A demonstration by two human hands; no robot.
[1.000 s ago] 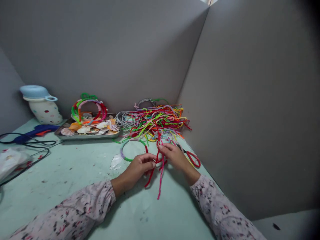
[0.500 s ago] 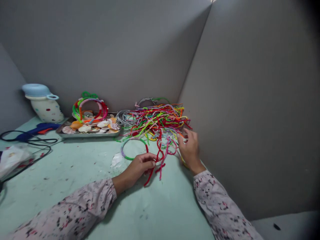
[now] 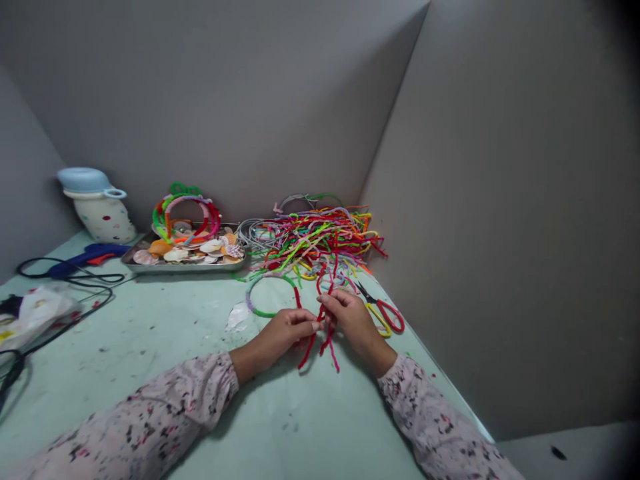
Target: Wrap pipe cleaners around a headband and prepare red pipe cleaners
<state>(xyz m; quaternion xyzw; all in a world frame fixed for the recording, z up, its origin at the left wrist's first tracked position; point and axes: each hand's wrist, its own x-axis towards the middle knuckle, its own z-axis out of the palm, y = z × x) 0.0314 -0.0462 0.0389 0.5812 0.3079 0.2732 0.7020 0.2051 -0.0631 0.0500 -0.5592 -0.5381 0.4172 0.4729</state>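
Between finger and thumb, my left hand [image 3: 286, 331] pinches a red pipe cleaner [image 3: 307, 352] whose lower end hangs toward the table. My right hand [image 3: 354, 323] is closed on the same bent red strand, close to the left fingertips. A pink pipe cleaner [image 3: 334, 357] sticks out below the right fingers; whether they grip it too is hidden. Just behind my left hand lies a ring wrapped in green, lilac and red [image 3: 253, 305]. Scissors with one red and one yellow handle [image 3: 391, 316] rest to the right of my right hand.
A heap of coloured pipe cleaners [image 3: 325, 233] lies at the back. Left of it, a metal tray [image 3: 185, 268] holds seashells and several wrapped rings [image 3: 161, 220]. A pale cup with a blue lid [image 3: 103, 213], a blue tool [image 3: 75, 261] and a black cable [image 3: 107, 293] are at left.
My right hand has come left and nearer from beside the heap to the red pipe cleaner at my left hand. The scissors it partly covered now show. My left hand keeps its pinch.
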